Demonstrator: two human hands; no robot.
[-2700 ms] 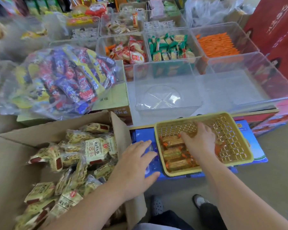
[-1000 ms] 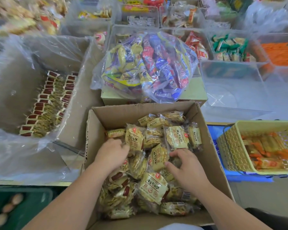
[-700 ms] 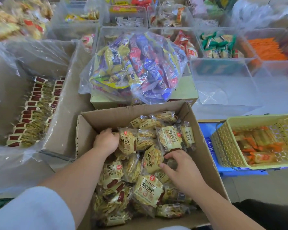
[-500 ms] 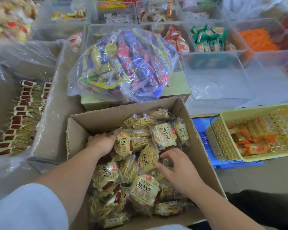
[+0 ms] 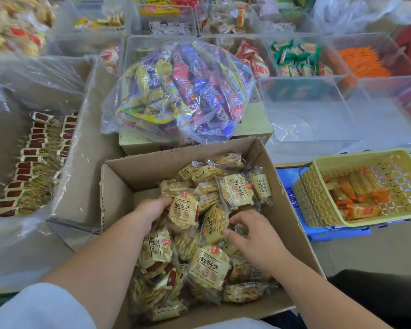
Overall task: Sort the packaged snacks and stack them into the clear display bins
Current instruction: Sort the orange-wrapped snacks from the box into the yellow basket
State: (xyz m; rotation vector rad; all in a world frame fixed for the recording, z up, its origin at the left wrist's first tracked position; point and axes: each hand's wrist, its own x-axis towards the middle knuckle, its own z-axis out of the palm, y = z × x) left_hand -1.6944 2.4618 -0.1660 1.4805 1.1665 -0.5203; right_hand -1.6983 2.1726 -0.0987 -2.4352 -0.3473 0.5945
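An open cardboard box (image 5: 119, 186) in front of me is full of yellow packaged biscuit snacks (image 5: 235, 191). My left hand (image 5: 150, 210) is inside the box with its fingers closed around one yellow snack pack (image 5: 184, 211). My right hand (image 5: 252, 236) lies among the packs with its fingers curled onto another pack (image 5: 214, 223). An empty clear display bin (image 5: 301, 110) stands behind the box to the right.
A clear bag of mixed wrapped candies (image 5: 180, 91) rests on a closed carton behind the box. A lined box of stacked red-labelled packs (image 5: 33, 157) is at left. A yellow basket (image 5: 318, 200) with orange snacks sits at right. Filled clear bins (image 5: 294, 58) line the back.
Both hands left the yellow basket and went into the cardboard box. My left hand slid forward and closed around a yellow pack; my right hand shifted among the packs.
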